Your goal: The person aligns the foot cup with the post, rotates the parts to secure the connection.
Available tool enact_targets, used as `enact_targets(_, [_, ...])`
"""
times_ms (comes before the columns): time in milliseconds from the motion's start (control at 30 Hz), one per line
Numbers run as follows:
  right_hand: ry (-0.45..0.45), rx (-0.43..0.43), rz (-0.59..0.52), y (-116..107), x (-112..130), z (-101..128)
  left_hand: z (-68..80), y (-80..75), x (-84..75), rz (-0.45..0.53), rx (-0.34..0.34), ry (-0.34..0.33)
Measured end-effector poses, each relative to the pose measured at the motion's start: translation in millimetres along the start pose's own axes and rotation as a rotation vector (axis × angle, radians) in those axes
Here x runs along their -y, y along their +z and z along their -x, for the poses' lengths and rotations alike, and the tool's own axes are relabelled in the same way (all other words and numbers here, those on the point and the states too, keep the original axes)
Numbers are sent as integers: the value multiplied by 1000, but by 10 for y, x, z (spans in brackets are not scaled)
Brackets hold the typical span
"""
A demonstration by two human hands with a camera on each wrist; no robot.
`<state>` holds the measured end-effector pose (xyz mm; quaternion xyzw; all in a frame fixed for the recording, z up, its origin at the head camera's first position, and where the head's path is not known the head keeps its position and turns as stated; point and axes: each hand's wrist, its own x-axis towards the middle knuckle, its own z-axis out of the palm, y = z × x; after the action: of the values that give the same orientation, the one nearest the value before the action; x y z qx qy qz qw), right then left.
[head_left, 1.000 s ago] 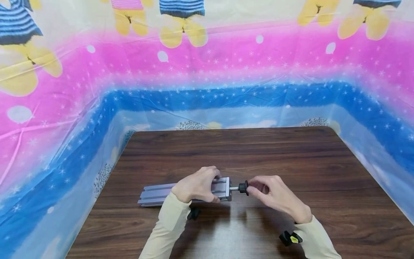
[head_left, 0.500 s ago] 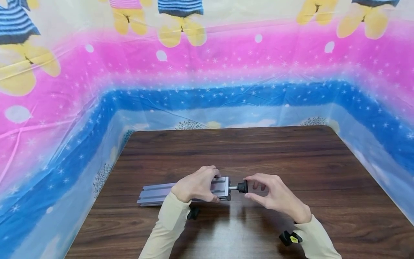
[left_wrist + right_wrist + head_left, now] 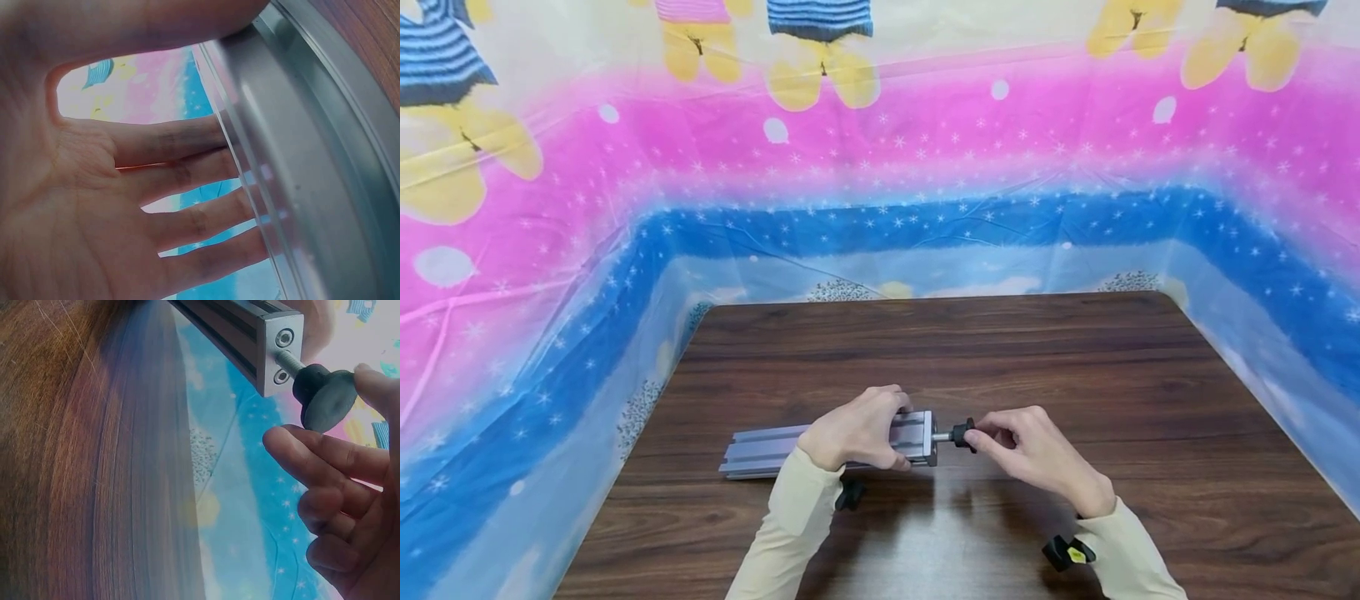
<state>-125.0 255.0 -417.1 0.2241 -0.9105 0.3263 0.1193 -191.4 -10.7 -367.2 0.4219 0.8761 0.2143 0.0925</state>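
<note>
A grey aluminium extrusion profile (image 3: 762,451) lies lengthwise over the table, its grooves along its sides. My left hand (image 3: 853,429) grips it near its right end, thumb on the near side and fingers over the far side. Two socket-head screws show on the end plate (image 3: 271,378) in the right wrist view. From that plate sticks a threaded stud carrying a black round levelling foot (image 3: 329,401). My right hand (image 3: 1041,450) pinches the foot's rim between thumb and fingers; its other fingers are curled below.
Dark wood-grain table (image 3: 925,350) beneath the work. A printed pink and blue cloth (image 3: 880,150) hangs around its back and sides. Black wrist-worn devices sit under both wrists, the right one (image 3: 1067,552) bearing a yellow label.
My right fingers spread apart around the levelling foot half a second ago and now close on its rim again. The left hand and the profile stay in place.
</note>
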Motion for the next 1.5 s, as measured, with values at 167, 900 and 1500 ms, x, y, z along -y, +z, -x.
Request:
enact_targets(167, [46,-4,41,-6,20,15,-5,5,-11,-2,-1,-1])
enact_targets(900, [-151,-69,6,-45,-6,41,-8,7,14,2,6,-26])
enact_targets(1500, [38,-8,-24,17,17,-9,-3,0,4,14,5,-18])
